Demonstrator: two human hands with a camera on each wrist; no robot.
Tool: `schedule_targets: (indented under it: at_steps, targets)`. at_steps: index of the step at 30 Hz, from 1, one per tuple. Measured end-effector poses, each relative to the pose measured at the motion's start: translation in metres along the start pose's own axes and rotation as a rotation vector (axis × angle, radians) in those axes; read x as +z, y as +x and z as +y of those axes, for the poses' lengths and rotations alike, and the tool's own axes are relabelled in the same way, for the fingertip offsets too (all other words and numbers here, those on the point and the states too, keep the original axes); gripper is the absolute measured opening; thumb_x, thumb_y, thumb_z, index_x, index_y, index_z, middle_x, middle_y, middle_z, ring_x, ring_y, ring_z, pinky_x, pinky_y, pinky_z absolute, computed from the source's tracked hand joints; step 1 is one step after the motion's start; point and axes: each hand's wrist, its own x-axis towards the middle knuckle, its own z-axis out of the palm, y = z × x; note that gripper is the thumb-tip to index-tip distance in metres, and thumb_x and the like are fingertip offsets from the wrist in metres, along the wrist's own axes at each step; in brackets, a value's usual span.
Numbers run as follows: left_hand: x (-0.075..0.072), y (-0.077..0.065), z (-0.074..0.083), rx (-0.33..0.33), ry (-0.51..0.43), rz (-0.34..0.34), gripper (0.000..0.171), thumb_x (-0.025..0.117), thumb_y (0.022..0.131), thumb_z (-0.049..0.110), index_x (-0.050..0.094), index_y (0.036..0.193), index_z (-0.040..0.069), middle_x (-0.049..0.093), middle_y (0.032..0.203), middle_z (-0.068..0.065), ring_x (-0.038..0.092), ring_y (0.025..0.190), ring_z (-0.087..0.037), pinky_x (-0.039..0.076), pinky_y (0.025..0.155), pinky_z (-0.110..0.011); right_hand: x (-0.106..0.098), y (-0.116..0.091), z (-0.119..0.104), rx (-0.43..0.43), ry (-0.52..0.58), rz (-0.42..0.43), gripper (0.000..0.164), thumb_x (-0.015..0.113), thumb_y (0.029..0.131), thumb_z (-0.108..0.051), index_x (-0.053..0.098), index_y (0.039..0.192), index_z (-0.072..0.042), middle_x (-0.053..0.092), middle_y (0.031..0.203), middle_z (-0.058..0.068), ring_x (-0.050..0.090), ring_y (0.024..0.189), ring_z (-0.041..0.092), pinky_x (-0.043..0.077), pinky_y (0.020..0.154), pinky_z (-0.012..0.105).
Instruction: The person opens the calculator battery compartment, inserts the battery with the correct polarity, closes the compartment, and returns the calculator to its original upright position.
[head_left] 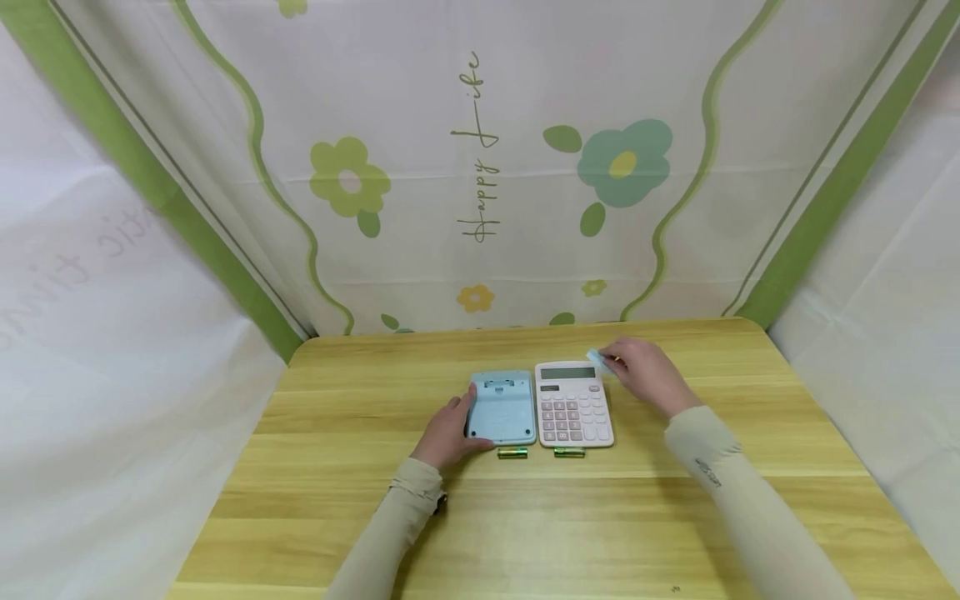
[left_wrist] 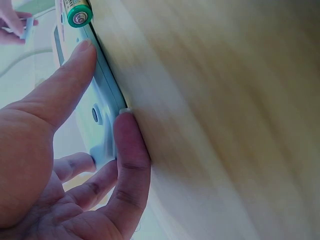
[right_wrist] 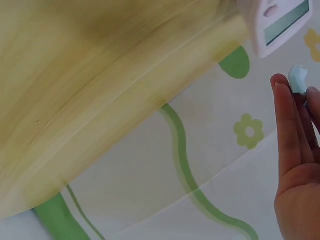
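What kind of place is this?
Probably a small curtained-off booth for tabletop work: printed fabric stands behind and on both sides of a wood-grain table, on which lie a white calculator and two loose batteries.

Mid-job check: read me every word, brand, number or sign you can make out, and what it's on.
"Happy Life": printed sideways on the back cloth.
Left cloth: pale lettering, too faint to read surely.
White calculator: key markings too small to read surely.
Batteries: labels too small or blurred.
Right sleeve: dark logo, too small to read.
Blue casing: nothing readable.
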Motion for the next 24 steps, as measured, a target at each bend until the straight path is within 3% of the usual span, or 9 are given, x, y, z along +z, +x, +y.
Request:
schedule_targets:
  at_steps: [5, 11, 24]
  targets:
    - [0.000, 0.000, 0.000, 0.008, -0.001, -0.001, 0.108, 0.089, 0.082, 0.037, 0.026, 0.164, 0.006, 0.050, 0.149, -0.030, 0.058, 0.128, -0.043, 0.048, 0.109, -0.054, -0.001, -0.011, 0.010, 0.011, -0.030, -0.004, 0.015, 0.074, 0.093, -0.005, 0.079, 0.106, 0.001, 0.075, 0.092, 0.012, 0.069, 0.080, 0.026, 0.058, 0.076, 0.047]
    - [0.001, 0.001, -0.001, 0.003, 0.012, -0.001, 0.109, 0.088, 0.082, 0.038, 0.025, 0.165, 0.008, 0.050, 0.150, -0.029, 0.057, 0.129, -0.042, 0.048, 0.110, -0.054, -0.003, -0.021, 0.022, 0.068, -0.015, -0.045, 0.017, 0.072, 0.095, -0.006, 0.078, 0.108, 0.003, 0.077, 0.101, 0.019, 0.073, 0.093, 0.036, 0.058, 0.086, 0.054]
    - [0.000, 0.000, 0.000, 0.000, 0.020, -0.003, 0.109, 0.088, 0.082, 0.038, 0.025, 0.165, 0.007, 0.048, 0.152, -0.031, 0.056, 0.131, -0.045, 0.048, 0.110, -0.055, 0.002, -0.029, 0.034, 0.086, -0.093, -0.113, 0.012, 0.073, 0.094, -0.006, 0.078, 0.102, 0.002, 0.078, 0.096, 0.017, 0.073, 0.086, 0.033, 0.059, 0.082, 0.052]
